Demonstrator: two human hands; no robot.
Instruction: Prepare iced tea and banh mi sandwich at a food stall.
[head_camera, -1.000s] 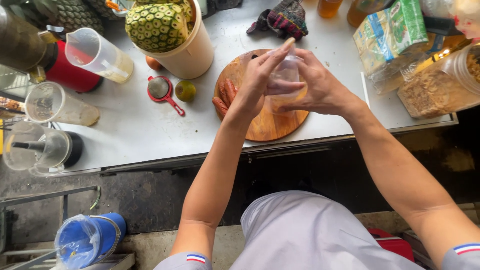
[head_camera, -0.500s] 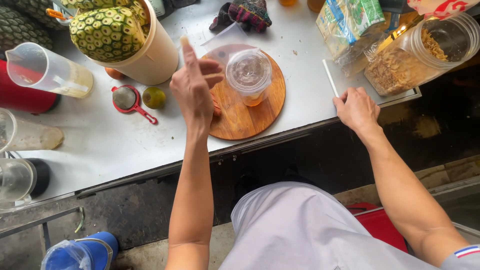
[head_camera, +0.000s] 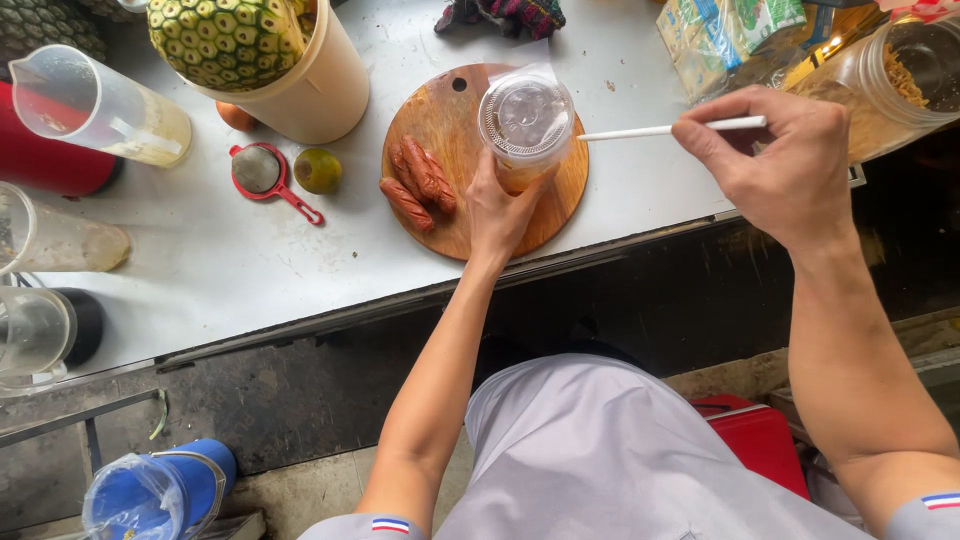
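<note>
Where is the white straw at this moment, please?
In the head view, the white straw is pinched in the right hand at upper right, its free end pointing at the lidded plastic cup held by the left hand.

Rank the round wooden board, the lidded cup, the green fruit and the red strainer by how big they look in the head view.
1. Wooden board
2. Lidded cup, though it stands nearer the camera
3. Red strainer, counting its handle
4. Green fruit, about the size of the strainer's bowl

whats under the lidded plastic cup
The lidded plastic cup stands over a round wooden board, gripped from below by the left hand. Whether its base touches the board is hidden by the cup itself. Sausages lie beside it.
</note>
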